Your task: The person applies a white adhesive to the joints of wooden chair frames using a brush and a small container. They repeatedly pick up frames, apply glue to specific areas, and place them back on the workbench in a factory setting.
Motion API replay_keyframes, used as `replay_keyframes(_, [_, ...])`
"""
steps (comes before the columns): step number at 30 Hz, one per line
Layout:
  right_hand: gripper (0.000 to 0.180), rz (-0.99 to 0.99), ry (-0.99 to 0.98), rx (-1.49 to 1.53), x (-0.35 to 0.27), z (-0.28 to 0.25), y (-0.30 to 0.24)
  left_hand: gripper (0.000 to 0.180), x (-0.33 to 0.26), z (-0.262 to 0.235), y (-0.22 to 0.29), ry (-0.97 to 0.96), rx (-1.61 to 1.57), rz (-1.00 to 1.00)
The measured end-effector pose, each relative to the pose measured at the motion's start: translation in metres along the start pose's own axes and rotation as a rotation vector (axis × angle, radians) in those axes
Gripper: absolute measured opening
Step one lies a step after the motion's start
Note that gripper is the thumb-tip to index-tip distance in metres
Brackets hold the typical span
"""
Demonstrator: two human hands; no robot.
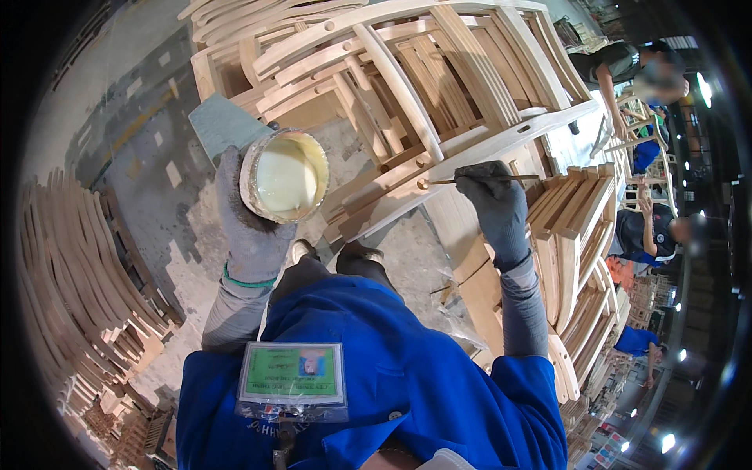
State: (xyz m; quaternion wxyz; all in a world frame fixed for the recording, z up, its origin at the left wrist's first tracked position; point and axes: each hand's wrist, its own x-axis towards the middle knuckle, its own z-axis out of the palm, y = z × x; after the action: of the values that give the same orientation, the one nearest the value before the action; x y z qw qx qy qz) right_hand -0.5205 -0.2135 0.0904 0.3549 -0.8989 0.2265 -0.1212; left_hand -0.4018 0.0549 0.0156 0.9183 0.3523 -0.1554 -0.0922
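Note:
My left hand, in a grey glove, is wrapped round a round tub with a crusted rim. Pale cream liquid fills part of it. My right hand, in a darker grey glove, pinches a thin wooden stick. The stick's left end meets a round hole in the near wooden rail; whether it goes in is too small to tell. That rail belongs to a stack of curved, slatted wooden frames in front of me. More round holes show along the frames' rails.
Curved wooden strips are piled at the left. More slatted wooden frames stand close by my right arm. A grey-blue panel lies behind the tub. Several people work at the right, one in a dark shirt handling a wooden chair frame.

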Motion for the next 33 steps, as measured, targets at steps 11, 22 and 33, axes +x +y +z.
replay_keyframes(11, [0.018,-0.103,0.114,0.103,-0.006,0.036,0.007,0.094,-0.015,-0.024,0.005,0.088,0.625,0.102])
replay_keyframes(22, [0.02,-0.167,0.137,-0.149,-0.015,0.036,-0.008,0.095,-0.015,-0.027,0.01,0.105,0.752,0.135])
replay_keyframes(33, [0.02,-0.091,0.094,-0.211,-0.015,0.035,-0.023,0.094,-0.001,-0.032,0.008,0.22,0.302,-0.175])
